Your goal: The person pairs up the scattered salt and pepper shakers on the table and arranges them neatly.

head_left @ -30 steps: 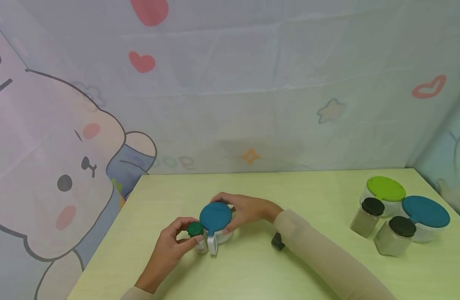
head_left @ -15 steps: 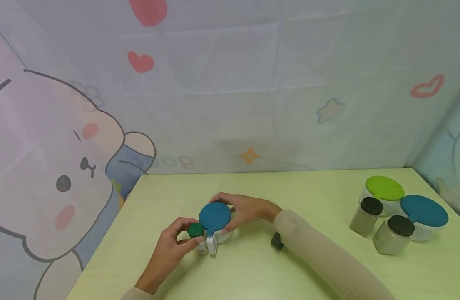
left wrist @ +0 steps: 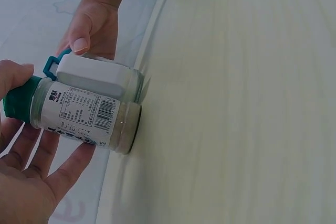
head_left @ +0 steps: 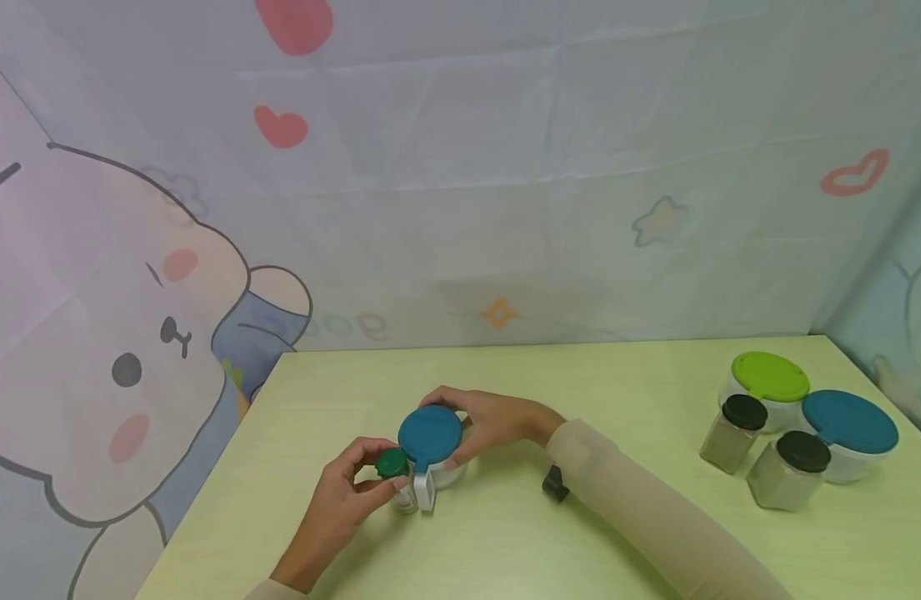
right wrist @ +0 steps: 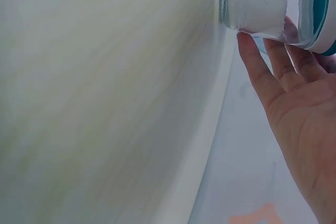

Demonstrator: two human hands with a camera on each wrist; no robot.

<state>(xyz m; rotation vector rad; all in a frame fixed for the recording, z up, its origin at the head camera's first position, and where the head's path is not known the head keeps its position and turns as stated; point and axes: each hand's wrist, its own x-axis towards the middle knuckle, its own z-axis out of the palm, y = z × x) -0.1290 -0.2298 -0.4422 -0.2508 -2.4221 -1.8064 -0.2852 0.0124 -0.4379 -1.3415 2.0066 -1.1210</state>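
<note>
1. Grip of left hand (head_left: 347, 485) holds the green-capped, cylindrical clear bottle (left wrist: 79, 113).
2. Right hand (head_left: 496, 421) grasps the round, blue-lidded, white-handled jar (head_left: 430, 433), just beside it on bench (head_left: 505, 550).
3. Hold both upright; squeeze gently.

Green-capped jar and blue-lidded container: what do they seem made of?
Green-capped jar: glossy, see-through base suggests glass or clear plastic; opaque cap, probably plastic. Blue-lidded container: clear, shiny wall, glass or plastic; evenly coloured, satin lid, probably plastic.

Head high, wrists close, handled jar (head_left: 431, 435) shared
</note>
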